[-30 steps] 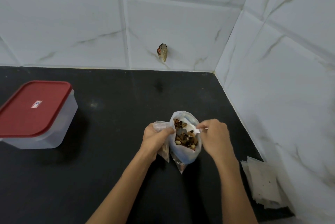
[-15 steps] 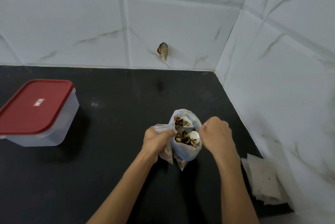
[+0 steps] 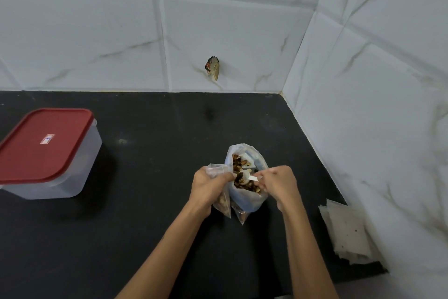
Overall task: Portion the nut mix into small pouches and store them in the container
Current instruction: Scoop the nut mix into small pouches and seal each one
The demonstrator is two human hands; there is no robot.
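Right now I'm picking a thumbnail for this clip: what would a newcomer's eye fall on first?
The two hands at the centre: the left hand grips a small clear pouch beside the open bag of nuts, while the right hand holds a white spoon in it. Next, the red lid of the container at the left on the black counter.
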